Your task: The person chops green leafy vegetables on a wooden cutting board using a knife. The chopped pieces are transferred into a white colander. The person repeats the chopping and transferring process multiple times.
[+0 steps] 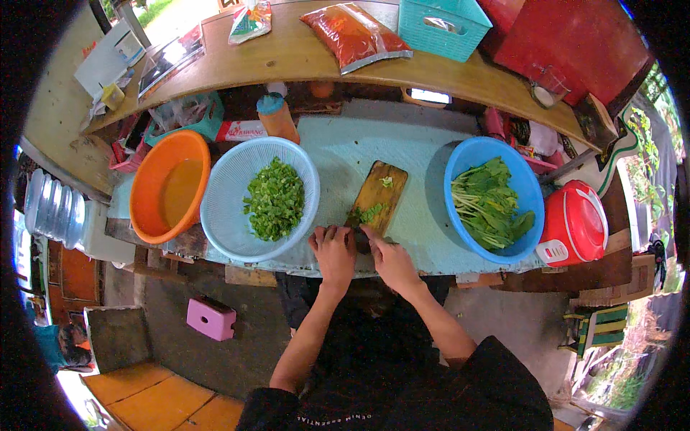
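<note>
My left hand (334, 256) is at the near left corner of a wooden cutting board (392, 202), its fingers bent downward. Whether anything is pinched beneath those fingers is hidden. My right hand (394, 263) grips a knife, whose dark blade (361, 241) shows partly between the two hands. Finely cut greens (371, 213) lie on the board just beyond the blade, and a few pale bits (386, 182) rest at its far end. Left of the board, a light blue plastic colander (223, 215) contains chopped leafy greens (274, 199). To the right, a blue basin (458, 237) holds whole leafy greens (488, 202).
An orange basin (141, 204) with cloudy liquid stands far left. A red rice cooker (579, 226) sits beside the blue basin. Above the table runs a wooden shelf (269, 63) bearing a bag of orange-red food (356, 37) and a teal basket (442, 32). A pink stool (211, 319) is on the floor.
</note>
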### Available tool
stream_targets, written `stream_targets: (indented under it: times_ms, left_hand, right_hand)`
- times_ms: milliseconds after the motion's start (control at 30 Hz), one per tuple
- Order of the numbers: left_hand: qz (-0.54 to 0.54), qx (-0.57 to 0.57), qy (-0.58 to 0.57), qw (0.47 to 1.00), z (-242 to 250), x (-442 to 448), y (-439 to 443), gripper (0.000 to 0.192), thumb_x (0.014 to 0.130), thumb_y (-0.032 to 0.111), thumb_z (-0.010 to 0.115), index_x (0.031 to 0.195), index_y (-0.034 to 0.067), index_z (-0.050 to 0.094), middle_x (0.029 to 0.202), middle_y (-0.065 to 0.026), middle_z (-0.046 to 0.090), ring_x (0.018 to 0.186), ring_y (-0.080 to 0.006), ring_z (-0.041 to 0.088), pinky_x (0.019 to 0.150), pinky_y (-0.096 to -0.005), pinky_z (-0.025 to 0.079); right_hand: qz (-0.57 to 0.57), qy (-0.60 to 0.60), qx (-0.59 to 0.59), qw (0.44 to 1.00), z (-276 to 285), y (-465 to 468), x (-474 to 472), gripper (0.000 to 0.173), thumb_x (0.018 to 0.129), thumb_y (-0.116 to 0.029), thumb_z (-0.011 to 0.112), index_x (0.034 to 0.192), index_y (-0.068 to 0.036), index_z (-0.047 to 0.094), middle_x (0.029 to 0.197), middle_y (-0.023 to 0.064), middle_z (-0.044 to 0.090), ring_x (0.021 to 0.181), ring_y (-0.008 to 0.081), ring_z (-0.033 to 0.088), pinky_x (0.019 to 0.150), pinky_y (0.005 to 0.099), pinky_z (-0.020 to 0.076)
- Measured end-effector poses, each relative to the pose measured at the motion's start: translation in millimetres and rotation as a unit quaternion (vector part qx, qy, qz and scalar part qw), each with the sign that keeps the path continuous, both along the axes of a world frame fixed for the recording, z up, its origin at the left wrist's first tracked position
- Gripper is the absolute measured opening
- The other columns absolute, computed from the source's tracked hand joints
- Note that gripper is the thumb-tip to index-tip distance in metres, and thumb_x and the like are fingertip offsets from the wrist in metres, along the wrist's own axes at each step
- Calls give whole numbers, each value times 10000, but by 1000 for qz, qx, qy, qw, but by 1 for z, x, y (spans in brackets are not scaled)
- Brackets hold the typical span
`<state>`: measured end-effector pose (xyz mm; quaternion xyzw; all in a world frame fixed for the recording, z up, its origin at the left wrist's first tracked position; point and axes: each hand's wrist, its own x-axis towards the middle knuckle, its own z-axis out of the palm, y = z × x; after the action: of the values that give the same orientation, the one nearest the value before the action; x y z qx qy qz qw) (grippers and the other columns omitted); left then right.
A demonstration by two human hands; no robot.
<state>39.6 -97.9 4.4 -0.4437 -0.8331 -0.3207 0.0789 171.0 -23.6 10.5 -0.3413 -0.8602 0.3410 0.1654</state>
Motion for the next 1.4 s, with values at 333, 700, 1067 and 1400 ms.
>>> stream_targets:
  times_ms: [333, 700, 1067, 1400]
  left_hand:
    - [-31, 2, -14, 999, 2, -1, 16, 78, 855, 135, 702, 910, 80, 711, 950, -77, 698, 1041, -321, 556, 983, -506, 363]
    - [-27, -43, -4, 999, 3, 5, 32, 167, 817, 156, 724, 965, 80, 714, 1029, -95, 676, 1111, -340, 536, 1005, -517, 356]
    - [-87, -47, 48, 994, 3, 7, 19, 293, 791, 133, 709, 1075, 63, 704, 1072, -118, 597, 1088, -329, 498, 981, -496, 355]
    - [-101, -68, 51, 991, 6, 8, 13, 328, 787, 132, 715, 1099, 38, 675, 1103, -125, 556, 1094, -346, 474, 984, -504, 346]
  right_hand:
    - [-58, -29, -46, 997, 26, 28, 15, 511, 989, -58, 500, 1482, -189, 483, 951, 258, 691, 883, 471, 650, 777, 481, 530]
    - [-20, 1, 4, 1000, 11, 14, 11, 518, 996, -147, 509, 1502, -250, 462, 826, 310, 661, 749, 509, 647, 712, 614, 516]
    - [-16, -32, -16, 999, 13, 2, 28, 514, 994, -102, 500, 1495, -210, 455, 946, 278, 684, 845, 496, 647, 758, 575, 516]
    - [-8, -15, -29, 999, 16, 12, 8, 543, 989, -124, 511, 1515, -233, 432, 928, 307, 675, 836, 510, 648, 755, 611, 515]
